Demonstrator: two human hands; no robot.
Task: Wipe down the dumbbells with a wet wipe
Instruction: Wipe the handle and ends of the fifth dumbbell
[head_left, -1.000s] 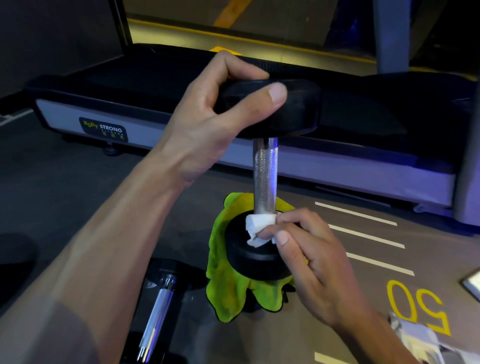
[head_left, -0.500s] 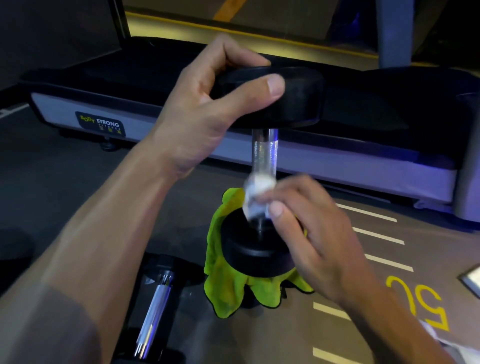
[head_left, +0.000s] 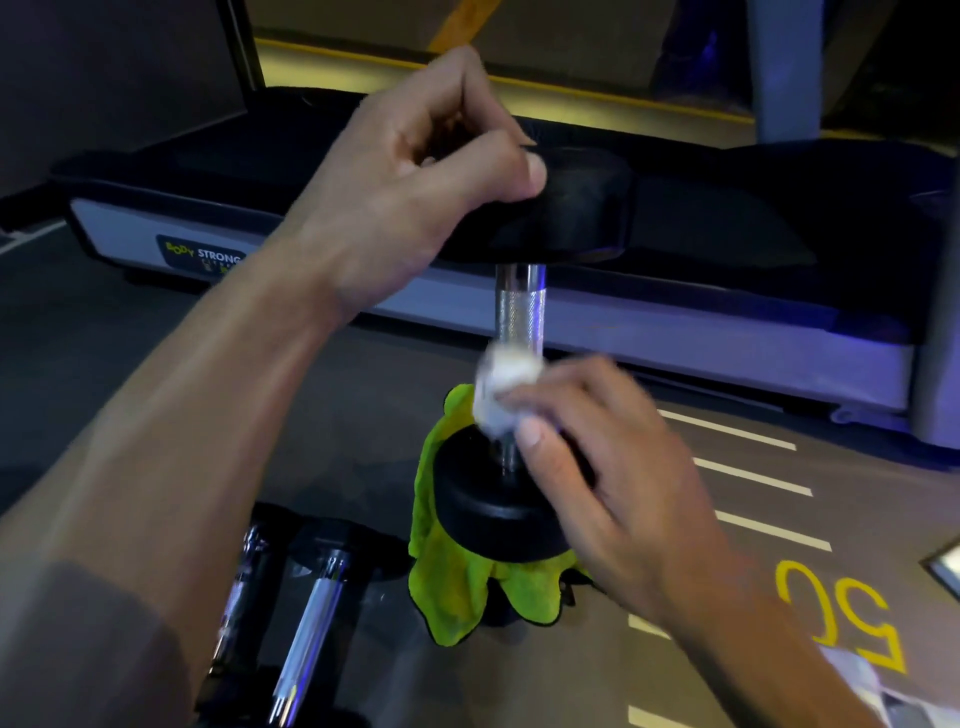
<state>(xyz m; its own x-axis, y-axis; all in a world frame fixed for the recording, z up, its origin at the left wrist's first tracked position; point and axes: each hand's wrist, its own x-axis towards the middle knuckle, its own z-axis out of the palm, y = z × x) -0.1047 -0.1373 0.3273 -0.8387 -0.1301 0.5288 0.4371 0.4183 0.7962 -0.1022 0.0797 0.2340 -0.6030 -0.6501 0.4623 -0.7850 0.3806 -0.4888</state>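
A black dumbbell (head_left: 498, 499) stands upright on a lime-green cloth (head_left: 457, 587), its chrome knurled handle (head_left: 519, 306) vertical. My left hand (head_left: 415, 187) grips the top head of the dumbbell from above. My right hand (head_left: 597, 467) holds a crumpled white wet wipe (head_left: 501, 387) pressed against the lower part of the handle, just above the bottom head; hand and wipe are motion-blurred.
Two more dumbbells (head_left: 311, 623) lie on the floor at the lower left. A treadmill deck (head_left: 727, 332) marked "BODY STRONG" runs across behind. White floor lines (head_left: 753, 478) and a yellow "50" (head_left: 841, 618) lie to the right. A white packet (head_left: 883, 691) sits at the lower right corner.
My right hand slid the wipe up from the bottom head onto the lower handle. My left hand shifted its grip on the top head, fingers curling more over it.
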